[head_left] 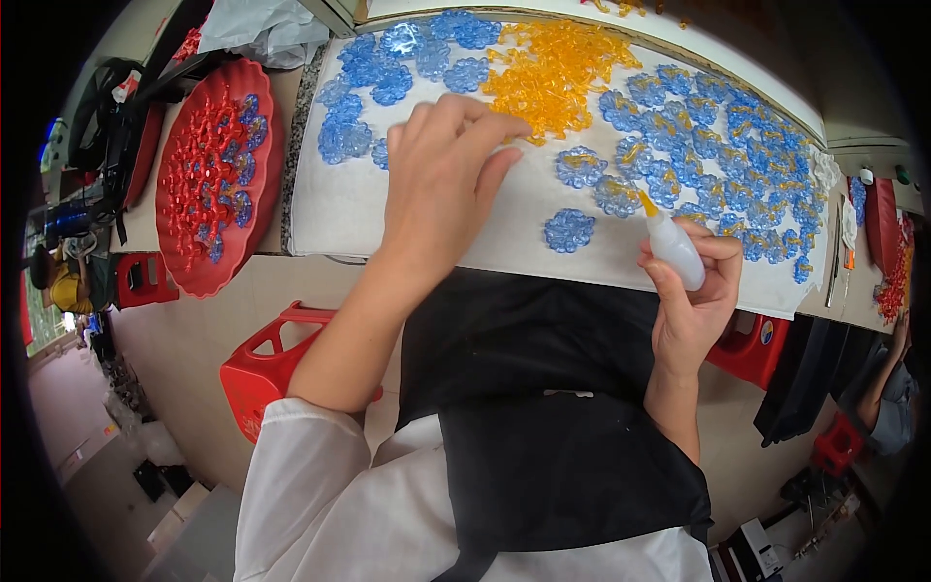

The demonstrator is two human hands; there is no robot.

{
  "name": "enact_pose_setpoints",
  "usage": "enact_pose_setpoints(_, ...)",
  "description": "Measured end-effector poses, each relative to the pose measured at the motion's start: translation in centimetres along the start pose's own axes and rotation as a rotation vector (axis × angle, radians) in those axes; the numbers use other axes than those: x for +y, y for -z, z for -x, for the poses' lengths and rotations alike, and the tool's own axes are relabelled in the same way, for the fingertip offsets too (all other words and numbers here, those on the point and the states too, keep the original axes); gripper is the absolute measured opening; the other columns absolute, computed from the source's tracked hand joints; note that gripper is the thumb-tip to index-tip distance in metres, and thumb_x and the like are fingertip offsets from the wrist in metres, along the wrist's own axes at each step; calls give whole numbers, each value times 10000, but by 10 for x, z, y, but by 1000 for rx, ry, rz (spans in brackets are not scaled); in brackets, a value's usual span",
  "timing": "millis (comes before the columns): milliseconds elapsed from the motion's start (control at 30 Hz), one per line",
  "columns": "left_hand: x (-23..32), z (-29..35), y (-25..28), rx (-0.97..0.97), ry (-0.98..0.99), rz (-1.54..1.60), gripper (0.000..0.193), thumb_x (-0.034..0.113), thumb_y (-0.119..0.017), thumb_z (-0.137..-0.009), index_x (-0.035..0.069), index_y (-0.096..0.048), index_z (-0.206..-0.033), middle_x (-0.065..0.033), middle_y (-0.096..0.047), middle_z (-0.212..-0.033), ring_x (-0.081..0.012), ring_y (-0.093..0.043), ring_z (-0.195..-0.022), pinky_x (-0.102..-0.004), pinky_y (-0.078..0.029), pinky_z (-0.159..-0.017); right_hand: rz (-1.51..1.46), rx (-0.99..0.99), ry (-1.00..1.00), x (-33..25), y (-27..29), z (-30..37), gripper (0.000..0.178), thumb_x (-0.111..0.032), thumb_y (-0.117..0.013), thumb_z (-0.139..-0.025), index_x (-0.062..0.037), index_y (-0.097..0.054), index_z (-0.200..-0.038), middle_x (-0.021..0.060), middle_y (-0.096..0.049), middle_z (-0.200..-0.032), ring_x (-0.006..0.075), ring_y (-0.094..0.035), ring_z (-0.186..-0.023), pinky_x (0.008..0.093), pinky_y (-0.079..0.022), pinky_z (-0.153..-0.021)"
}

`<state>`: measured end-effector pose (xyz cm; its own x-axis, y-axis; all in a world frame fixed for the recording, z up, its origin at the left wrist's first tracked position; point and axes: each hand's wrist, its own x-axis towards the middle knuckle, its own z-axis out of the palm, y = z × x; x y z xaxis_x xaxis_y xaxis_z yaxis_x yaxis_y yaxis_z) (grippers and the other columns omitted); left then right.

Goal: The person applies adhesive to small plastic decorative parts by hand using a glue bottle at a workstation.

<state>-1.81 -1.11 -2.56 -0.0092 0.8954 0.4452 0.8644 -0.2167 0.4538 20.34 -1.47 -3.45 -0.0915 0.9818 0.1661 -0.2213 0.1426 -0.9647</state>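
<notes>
My left hand [436, 184] is over the white-covered table, its thumb and forefinger bent close together at the near edge of a heap of orange translucent plastic pieces [562, 73]. Whatever lies between those fingertips is too small to make out. My right hand [693, 296] grips a white squeeze bottle [676, 254] with a yellow pointed nozzle, tilted up and to the left. The nozzle tip is close to a blue translucent flower-shaped piece [617, 196] with a bit of orange on it. Nearer me lies a plain blue flower piece [569, 231].
Many blue flowers with orange strips [732, 145] cover the right of the table; plain blue flowers [392, 84] are grouped back left. A red scalloped tray [175, 267] of red and blue pieces stands left. A red stool [257, 364] is below; another person's arm [884, 373] shows far right.
</notes>
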Motion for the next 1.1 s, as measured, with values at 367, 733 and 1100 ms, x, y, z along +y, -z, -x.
enact_pose_setpoints(367, 17, 4, 15, -30, -74, 253, 122, 0, -651, -682, 59, -608, -780, -48, -615, -796, -224, -580, -712, -325, -442, -649, 224, -200, -245, -13, 0, 3, 401, 62, -619, -761, -35, -390, -1076, 52, -565, -852, 101, -558, -780, 216, -448, -676)
enact_pose_setpoints(733, 35, 42, 13, -276, -234, 646, 159, 15, -671, -678, 57, -644, -829, -57, -620, -781, -222, -602, -758, -321, -457, -671, 250, -428, -406, -28, -12, 4, 106, -21, -663, -747, -2, -615, -839, 42, -649, -758, 74, -575, -702, 219, -448, -668)
enact_pose_setpoints(1100, 33, 40, 9, -71, -76, 410, 299, 135, -722, -656, 90, -617, -932, -50, -602, -890, -238, -554, -840, -341, -393, -770, 341, -455, -433, -29, -18, -11, 99, -58, -673, -747, -9, -618, -813, 41, -641, -725, 66, -561, -671, 218, -442, -630)
